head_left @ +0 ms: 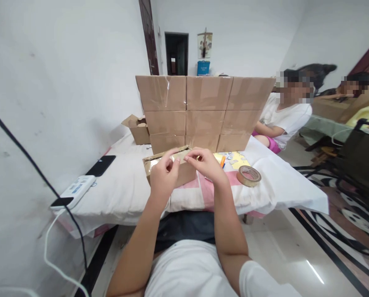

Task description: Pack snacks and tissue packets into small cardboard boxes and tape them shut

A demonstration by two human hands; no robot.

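Note:
A small cardboard box (186,175) lies on the table in front of me, its far edge rough and dark. Over its left part my left hand (165,170) is closed, thumb and fingertips brought together. My right hand (205,163) pinches thumb against forefinger above the box's right end, close to the left fingertips. A shiny patch, perhaps clear tape, shows by the left fingers; whatever either pinch holds is too small to make out. To the right of my hands a roll of tape (242,176) lies flat. Orange and blue pen-like items (223,161) are beside my right wrist.
Stacked cardboard boxes (207,95) form a wall behind the small box. An open carton (140,133) stands at the back left. A power strip (76,189) and black phone (101,166) lie left. A person in a white shirt (287,115) sits beyond the table's right side.

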